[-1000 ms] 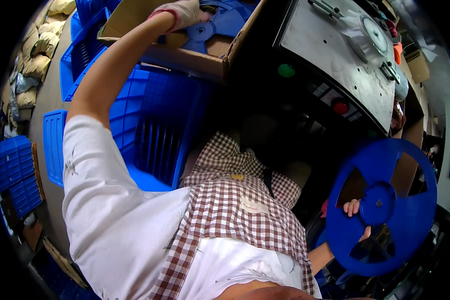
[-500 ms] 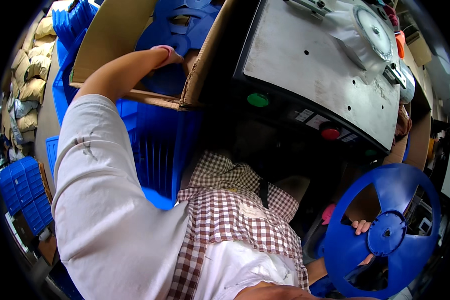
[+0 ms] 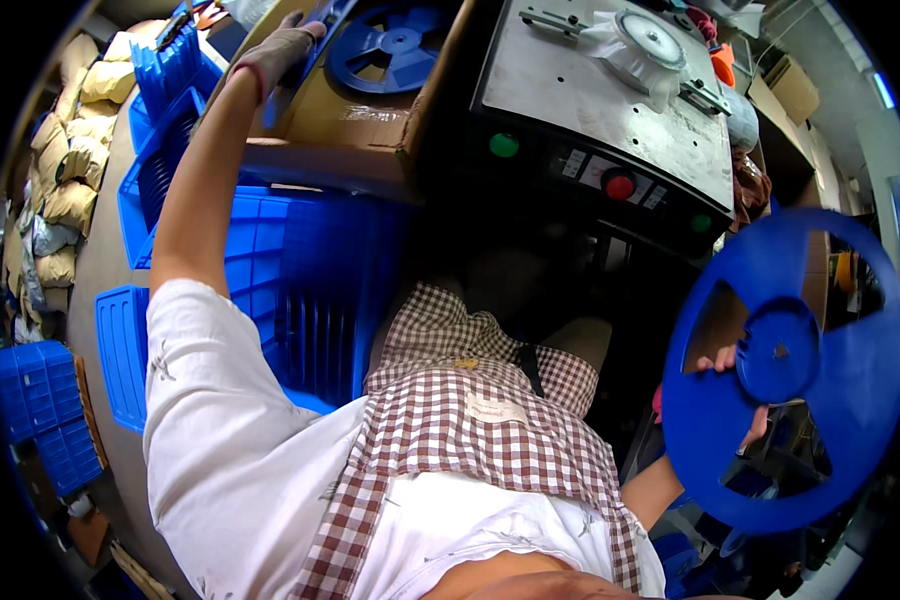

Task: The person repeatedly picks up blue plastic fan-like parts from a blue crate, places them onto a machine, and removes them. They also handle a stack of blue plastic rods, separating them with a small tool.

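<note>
My left hand (image 3: 280, 55), in a pale glove with a pink cuff, is over the left side of an open cardboard box (image 3: 335, 160). It grips a blue plastic reel flange (image 3: 315, 50), seen almost edge-on and partly hidden by the hand. Inside the box lies another blue reel flange (image 3: 398, 40), flat, with a round hub and wide openings. Far to the right, my right hand (image 3: 718, 358) holds up a large blue reel flange (image 3: 790, 480) by its hub. Bare fingers show through one opening; the rest of that hand is behind the disc.
A machine with a metal top (image 3: 570, 100) stands ahead, bearing a round white piece in clear plastic (image 3: 650, 42), with green and red buttons on its front. Blue plastic crates (image 3: 255, 235) stand below and left of the box. Wrapped tan packages (image 3: 75, 205) are piled far left.
My left hand has moved left and up out of the box with a blue reel flange. The flange in my right hand has risen. The whole view has shifted.
</note>
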Tool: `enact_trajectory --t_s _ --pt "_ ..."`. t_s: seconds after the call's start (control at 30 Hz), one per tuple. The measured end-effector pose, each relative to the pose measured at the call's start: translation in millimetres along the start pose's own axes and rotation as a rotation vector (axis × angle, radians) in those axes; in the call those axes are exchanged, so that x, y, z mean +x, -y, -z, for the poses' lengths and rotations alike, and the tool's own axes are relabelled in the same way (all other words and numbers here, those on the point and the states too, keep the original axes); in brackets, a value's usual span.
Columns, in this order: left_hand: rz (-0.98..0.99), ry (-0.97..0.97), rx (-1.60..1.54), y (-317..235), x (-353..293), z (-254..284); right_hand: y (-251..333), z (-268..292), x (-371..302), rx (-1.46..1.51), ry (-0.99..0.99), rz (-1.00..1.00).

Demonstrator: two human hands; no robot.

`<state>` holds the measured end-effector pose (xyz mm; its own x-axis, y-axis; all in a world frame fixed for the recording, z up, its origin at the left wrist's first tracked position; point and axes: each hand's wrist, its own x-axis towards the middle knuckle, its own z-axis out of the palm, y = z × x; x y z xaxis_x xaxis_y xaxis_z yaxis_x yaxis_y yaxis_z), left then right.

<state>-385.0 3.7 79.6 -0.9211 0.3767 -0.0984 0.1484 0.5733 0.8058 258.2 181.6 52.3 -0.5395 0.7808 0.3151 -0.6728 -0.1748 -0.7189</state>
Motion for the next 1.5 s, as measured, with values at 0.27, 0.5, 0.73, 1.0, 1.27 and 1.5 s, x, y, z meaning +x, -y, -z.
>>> enact_trajectory --t_s 0.27,0.5,0.73,1.0,1.27,1.5 --pt "-0.262 0.639 -0.959 -4.3 -169.8 -100.8 -79.0 -55.0 49.5 -0.400 -0.105 -0.207" --pt "-0.164 0.780 -1.195 -24.0 -266.7 -210.6 -143.9 -82.8 92.2 -0.764 0.168 -0.043" --pt "-0.254 0.797 -1.205 -31.0 -281.1 -228.5 -150.0 -68.1 94.3 -0.811 0.146 -0.051" --pt "-0.223 0.873 -1.460 -14.5 -276.4 -251.1 -148.7 -66.5 94.3 -0.769 0.138 -0.061" --pt "-0.063 0.722 -1.053 -15.2 -278.4 -239.6 -145.8 -67.2 90.7 -0.766 0.142 -0.091" --pt "-0.140 0.738 -1.048 -24.7 -288.1 -235.4 -139.9 -71.2 85.5 -0.688 0.139 -0.124"
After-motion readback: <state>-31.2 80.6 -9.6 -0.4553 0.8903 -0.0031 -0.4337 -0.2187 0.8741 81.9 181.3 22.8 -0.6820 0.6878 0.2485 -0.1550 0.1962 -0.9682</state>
